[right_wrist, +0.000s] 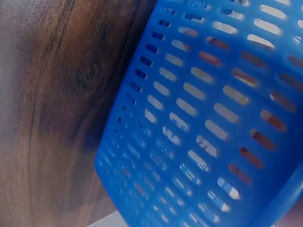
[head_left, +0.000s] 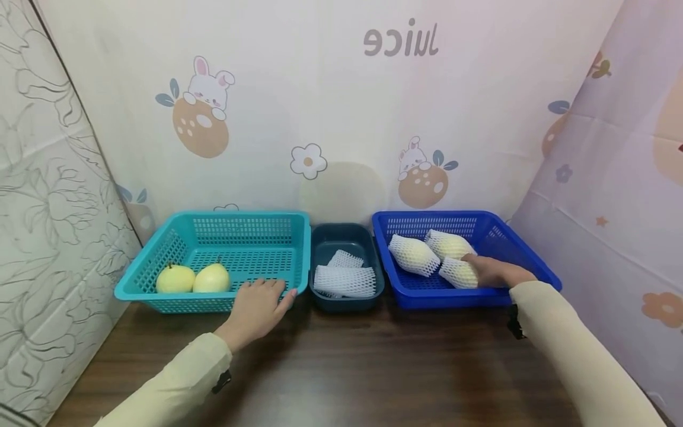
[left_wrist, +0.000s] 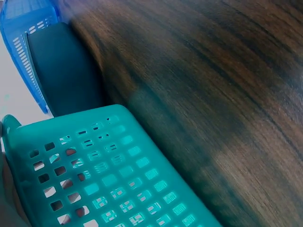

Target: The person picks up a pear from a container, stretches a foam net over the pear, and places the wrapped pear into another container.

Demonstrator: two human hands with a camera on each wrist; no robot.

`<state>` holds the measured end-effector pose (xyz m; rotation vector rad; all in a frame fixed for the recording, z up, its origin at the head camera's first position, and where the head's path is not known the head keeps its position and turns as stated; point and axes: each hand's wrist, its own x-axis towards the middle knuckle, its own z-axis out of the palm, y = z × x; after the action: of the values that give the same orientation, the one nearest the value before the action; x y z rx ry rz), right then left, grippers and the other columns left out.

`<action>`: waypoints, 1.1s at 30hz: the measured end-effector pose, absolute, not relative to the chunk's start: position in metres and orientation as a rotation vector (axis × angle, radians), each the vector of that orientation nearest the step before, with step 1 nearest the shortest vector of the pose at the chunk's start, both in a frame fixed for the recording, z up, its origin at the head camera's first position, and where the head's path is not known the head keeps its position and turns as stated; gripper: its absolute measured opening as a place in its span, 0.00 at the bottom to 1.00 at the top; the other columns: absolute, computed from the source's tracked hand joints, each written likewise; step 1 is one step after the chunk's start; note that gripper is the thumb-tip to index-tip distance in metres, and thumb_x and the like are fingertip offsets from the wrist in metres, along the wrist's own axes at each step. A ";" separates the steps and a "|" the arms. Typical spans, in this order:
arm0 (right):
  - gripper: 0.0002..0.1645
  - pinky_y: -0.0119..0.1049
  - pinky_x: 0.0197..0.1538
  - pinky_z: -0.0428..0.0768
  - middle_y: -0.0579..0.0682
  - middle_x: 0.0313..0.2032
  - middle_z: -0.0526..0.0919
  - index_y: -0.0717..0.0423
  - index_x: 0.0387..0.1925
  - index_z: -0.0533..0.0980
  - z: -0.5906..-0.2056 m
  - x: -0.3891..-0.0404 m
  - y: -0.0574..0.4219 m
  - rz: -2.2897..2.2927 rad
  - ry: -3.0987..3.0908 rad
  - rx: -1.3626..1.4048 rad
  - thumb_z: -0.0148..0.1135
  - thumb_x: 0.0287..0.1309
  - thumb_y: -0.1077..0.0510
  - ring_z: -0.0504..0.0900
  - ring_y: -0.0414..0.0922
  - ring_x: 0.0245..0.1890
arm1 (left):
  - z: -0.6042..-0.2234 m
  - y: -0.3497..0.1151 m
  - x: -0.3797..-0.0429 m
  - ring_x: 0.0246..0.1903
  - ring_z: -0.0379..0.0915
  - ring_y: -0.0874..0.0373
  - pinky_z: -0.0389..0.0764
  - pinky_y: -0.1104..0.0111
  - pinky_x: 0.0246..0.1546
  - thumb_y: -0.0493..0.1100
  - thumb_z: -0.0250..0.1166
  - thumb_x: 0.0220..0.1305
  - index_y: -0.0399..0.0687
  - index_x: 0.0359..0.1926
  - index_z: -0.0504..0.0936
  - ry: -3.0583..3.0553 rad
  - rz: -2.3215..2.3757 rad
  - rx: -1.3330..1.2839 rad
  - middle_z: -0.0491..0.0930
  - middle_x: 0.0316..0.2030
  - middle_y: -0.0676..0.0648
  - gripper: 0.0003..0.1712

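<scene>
My left hand (head_left: 258,308) rests on the front rim of the teal basket (head_left: 251,222), its fingers extended over the edge. Two bare yellow pears (head_left: 211,278) sit in that basket's front left part. Inside the blue basket (head_left: 453,300) my right hand (head_left: 498,271) grips a pear in a white foam net (head_left: 459,273); part of its fingers is hidden. Two more netted pears (head_left: 414,255) lie just behind and to the left of it. The wrist views mostly catch basket walls, such as the teal wall (left_wrist: 109,170) and the blue wall (right_wrist: 189,113).
Between the two baskets stands a small dark teal tray (head_left: 347,305) with several loose foam nets (head_left: 345,281). All three containers stand on a dark wooden table (head_left: 363,367), against a printed cloth backdrop (head_left: 331,89). Another cloth (head_left: 613,196) hangs along the right side.
</scene>
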<state>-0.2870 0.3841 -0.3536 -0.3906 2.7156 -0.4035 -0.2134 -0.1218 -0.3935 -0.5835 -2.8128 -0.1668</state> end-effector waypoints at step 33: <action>0.30 0.53 0.53 0.73 0.56 0.49 0.81 0.61 0.52 0.76 -0.333 -0.230 0.276 -0.550 3.105 -0.810 0.57 0.63 0.40 0.78 0.53 0.51 | -0.397 -0.123 -0.214 0.34 0.73 0.49 0.74 0.54 0.33 0.58 0.47 0.71 0.45 0.40 0.78 -2.803 -0.148 -0.610 0.80 0.36 0.45 0.23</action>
<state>-0.2301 0.2764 -0.3332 -0.8104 3.1053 -0.5500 -0.2137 -0.1229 -0.3975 -0.6101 -2.8032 -0.1477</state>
